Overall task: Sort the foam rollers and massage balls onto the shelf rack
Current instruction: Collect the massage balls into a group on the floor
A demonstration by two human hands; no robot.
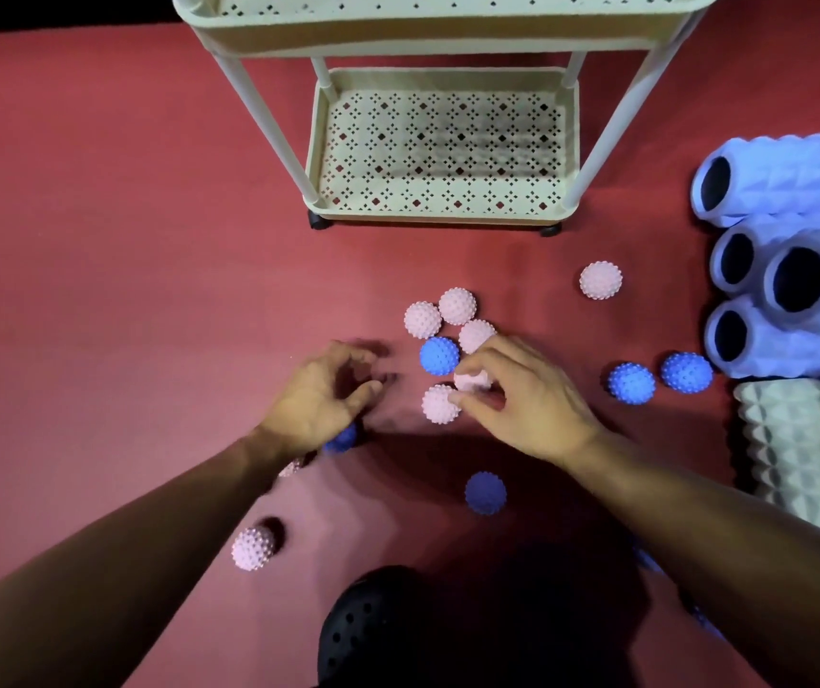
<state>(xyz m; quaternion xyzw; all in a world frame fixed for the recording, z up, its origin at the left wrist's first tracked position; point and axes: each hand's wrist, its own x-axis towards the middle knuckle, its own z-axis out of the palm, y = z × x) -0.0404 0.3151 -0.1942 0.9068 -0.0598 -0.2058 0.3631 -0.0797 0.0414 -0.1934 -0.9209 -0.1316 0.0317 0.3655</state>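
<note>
Views: one only, worn on the person's head.
Direction: forward and steeply down onto the red floor (100, 240).
Nearness: close; both forearms enter from the bottom edge, the left hand (321, 394) and right hand (522, 404) mid-frame.
Far edge: the shelf rack (442, 146) at the top.
Right edge: foam rollers (790, 260), cut off.
Lens: wide-angle, bowing the edges.

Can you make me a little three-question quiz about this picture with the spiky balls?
1. True or false: the cart's bottom shelf already holds balls.
2. What colour ball is the right hand pinching? A pink, B blue, C green.
3. Which side of the picture are the foam rollers on?

Key: 1 false. 2 A. 3 The right side, lying on the red floor.
</note>
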